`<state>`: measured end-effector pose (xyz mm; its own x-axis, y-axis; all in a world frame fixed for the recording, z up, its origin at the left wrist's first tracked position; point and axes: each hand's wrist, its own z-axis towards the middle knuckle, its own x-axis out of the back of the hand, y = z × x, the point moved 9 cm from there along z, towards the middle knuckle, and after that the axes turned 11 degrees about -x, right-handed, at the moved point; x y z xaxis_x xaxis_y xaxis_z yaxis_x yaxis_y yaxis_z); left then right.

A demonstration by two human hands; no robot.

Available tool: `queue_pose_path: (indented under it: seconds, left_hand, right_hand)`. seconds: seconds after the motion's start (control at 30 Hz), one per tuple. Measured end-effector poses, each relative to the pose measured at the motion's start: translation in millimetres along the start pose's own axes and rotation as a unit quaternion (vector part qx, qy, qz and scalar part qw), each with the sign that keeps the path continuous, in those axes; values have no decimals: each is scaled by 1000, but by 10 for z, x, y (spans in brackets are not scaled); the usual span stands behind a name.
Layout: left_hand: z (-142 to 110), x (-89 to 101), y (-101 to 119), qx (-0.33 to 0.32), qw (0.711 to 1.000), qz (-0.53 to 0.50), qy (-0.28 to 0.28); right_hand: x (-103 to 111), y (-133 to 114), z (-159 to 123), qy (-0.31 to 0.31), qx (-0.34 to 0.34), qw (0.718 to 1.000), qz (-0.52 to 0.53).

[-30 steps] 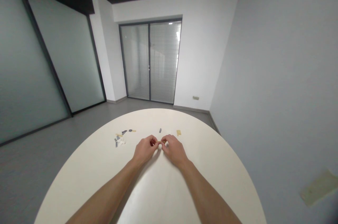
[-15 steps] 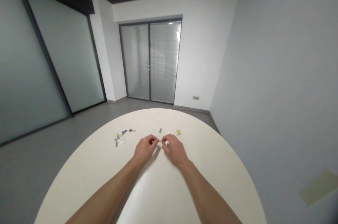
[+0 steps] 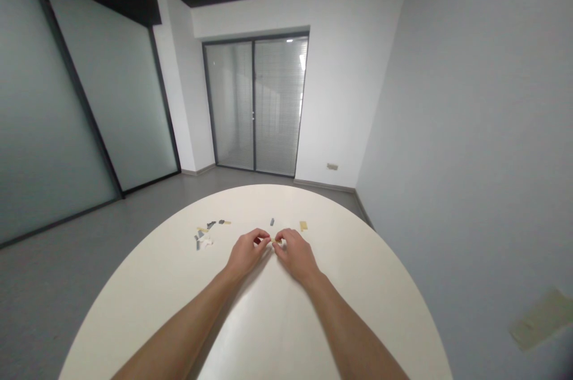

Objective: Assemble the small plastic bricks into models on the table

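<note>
My left hand (image 3: pixel 245 253) and my right hand (image 3: pixel 296 253) meet over the middle of the round white table (image 3: pixel 268 320). Between their fingertips is a small tan piece (image 3: pixel 274 240), too small for its kind to be made out. My left thumb and forefinger pinch its left end. The right fingers close on its other end and partly cover it. Just beyond the hands lies a small grey block (image 3: pixel 272 222). A flat tan piece (image 3: pixel 303 225) rests past my right knuckles.
Left of my hands sits a loose group of small parts: white pieces (image 3: pixel 206 240), grey pieces (image 3: pixel 197 243), dark pieces (image 3: pixel 211 224) and a dark piece with a tan strip (image 3: pixel 222 222). Beyond the table stand a glass door (image 3: pixel 255 105) and a right-hand wall (image 3: pixel 470 129).
Both hands stay in nearly the same place. The tan piece has been turned slightly between the fingertips, and the fingers have shifted a little. The parts on the table have not moved.
</note>
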<state>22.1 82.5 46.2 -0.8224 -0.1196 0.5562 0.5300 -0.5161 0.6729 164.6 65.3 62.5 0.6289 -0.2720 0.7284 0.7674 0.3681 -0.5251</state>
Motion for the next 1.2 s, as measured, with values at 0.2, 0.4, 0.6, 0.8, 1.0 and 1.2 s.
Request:
queue_pose_path:
  seconds: [0.2,0.4,0.6,0.8,1.0,1.2]
  left_hand:
    - [5,-19,-29,-6,1000,-15,-3]
    - [5,-30,-38,-7,1000,-15,-8]
    - [7,-44,-34,-13,1000,-9,-11]
    - [8,-88,-22,-25,999,-8,-29]
    - [1,-73,-48,-22,999,1,-27]
    - [-11,-62,-45,-18,999,13,-25]
  right_hand:
    - [-29,18,4,-2,-4,1000,-2]
    - [-32,27,4,-7,-8,1000,1]
    - [-20,13,2,-6,-2,1000,-4]
    - [-26,-5,-7,-11,6,1000,-11]
    - [-38,2,-5,-8,5,1000,-17]
    - [-47,5,0,-14,-1,1000,-22]
